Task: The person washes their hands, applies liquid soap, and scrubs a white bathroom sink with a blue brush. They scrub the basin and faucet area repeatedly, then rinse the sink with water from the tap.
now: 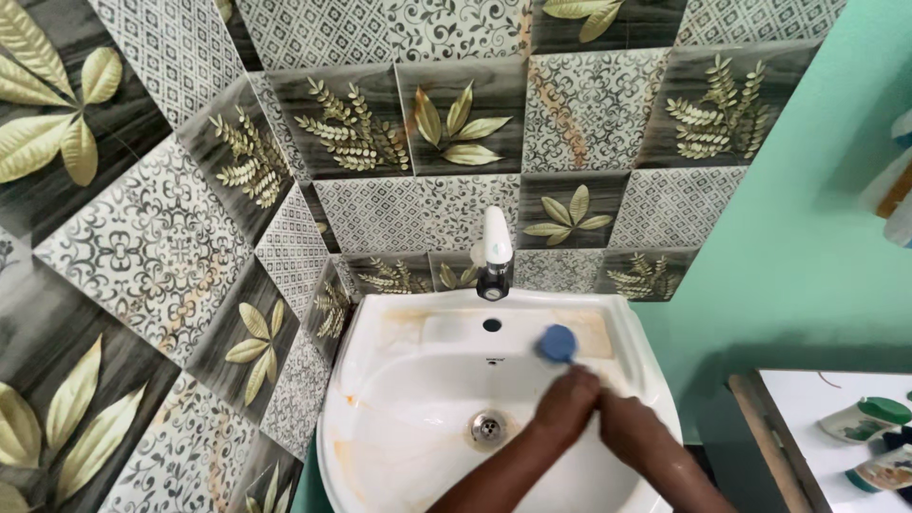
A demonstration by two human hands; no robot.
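The person's two hands are meeting over the right side of a white wash basin (380, 446). The left hand (567, 404) is lying closed around the handle of a blue scrubbing brush (557, 343), its grip wrapping the handle fully so that only the round blue head is showing above the knuckles. The brush head is pressing against the basin's back ledge, just right of the small overflow hole (491, 325) and below the white tap (495, 249). The right hand (622, 418) is sitting just beside the left, touching it at the wrist side; how far its grip is closed, and whether it is holding the brush too, cannot be told. The metal drain (487, 427) is lying just left of the hands. Brownish stains are showing on the ledge and the basin's left wall. At the right edge, a table (807, 408) is carrying green-lidded containers (866, 418).
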